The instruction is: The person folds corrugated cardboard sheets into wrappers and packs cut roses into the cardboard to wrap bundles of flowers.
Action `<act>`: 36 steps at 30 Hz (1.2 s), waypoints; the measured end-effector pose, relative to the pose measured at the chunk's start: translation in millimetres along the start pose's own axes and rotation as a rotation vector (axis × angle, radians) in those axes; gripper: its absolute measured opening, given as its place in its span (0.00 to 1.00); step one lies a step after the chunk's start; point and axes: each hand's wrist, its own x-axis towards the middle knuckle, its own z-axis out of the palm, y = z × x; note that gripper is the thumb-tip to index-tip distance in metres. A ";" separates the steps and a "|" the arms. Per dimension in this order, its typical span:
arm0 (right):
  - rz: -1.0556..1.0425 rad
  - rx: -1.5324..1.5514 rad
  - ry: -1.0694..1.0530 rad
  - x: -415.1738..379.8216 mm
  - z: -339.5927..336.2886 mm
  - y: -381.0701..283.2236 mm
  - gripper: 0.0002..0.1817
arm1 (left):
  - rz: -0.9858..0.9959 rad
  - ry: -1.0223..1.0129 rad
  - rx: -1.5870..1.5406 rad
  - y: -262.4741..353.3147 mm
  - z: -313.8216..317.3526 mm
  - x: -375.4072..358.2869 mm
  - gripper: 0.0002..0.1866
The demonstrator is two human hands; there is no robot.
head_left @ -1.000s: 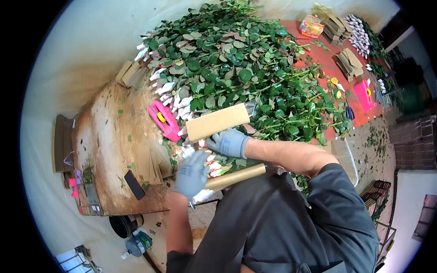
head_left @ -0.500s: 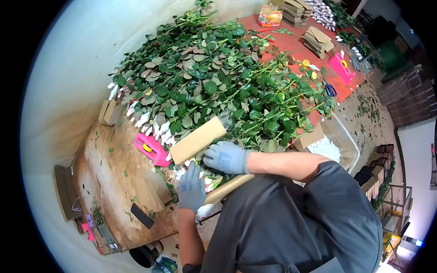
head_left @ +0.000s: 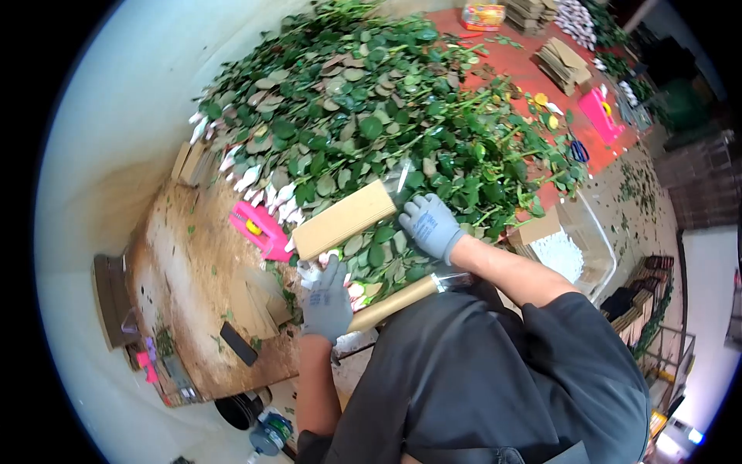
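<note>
My left hand [head_left: 326,305], in a grey glove, lies beside pale wrapped flower heads at the near left end of a bundle of leafy rose stems [head_left: 382,255]. Its fingers are stretched out. At the far right of this bundle, my gloved right hand [head_left: 433,228] rests with bent fingers among the leaves; what they hold, if anything, is hidden. Between the bundle and the big pile lies a folded cardboard strip [head_left: 344,220], clear plastic at its right end. Another cardboard edge [head_left: 398,302] runs along the bundle's near side, against my lap.
A large heap of leafy stems [head_left: 332,116] covers the table's back. A pink tool with a yellow part [head_left: 261,230] lies left of the strip. Cardboard pieces [head_left: 259,301] and a dark flat object [head_left: 238,343] lie nearer. At right stands a clear bin [head_left: 610,263].
My right hand has slid off the bundle's middle to the right and away from me, uncovering the leaves. My left hand stays near the flower heads. The camera view has shifted slightly.
</note>
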 end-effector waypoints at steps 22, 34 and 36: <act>-0.140 0.560 0.409 -37.5 -109.3 -68.8 0.14 | -0.381 0.377 -0.738 4.5 86.5 -126.5 0.22; -0.201 0.601 0.102 -76.7 -100.5 -107.0 0.21 | -0.502 0.336 -1.163 56.9 65.1 -151.5 0.38; -0.242 0.617 0.033 -79.5 -109.4 -108.9 0.27 | -0.548 0.312 -1.248 59.6 44.0 -159.5 0.37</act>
